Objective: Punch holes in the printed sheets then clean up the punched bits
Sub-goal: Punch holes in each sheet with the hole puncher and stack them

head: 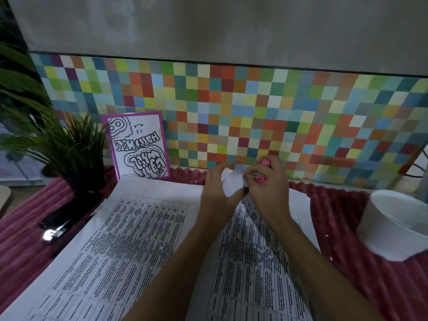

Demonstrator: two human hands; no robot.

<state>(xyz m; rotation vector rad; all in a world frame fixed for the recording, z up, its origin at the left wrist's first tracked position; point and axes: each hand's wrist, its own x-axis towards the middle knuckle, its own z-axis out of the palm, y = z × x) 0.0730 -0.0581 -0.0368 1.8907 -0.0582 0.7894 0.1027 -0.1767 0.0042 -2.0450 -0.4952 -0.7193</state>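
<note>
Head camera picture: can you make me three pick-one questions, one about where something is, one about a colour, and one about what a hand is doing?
1. Where is the bowl? A) right of the sheets B) on the plant C) behind the card
2. What colour is the hole punch? A) blue B) black C) pink
3. What is the right hand doing? A) lying flat B) gripping the hole punch C) holding the bowl

1 A: the bowl stands on the cloth, right of the sheets.
2 C: pink shows above the fingers.
3 B: its fingers curl round the hole punch.
</note>
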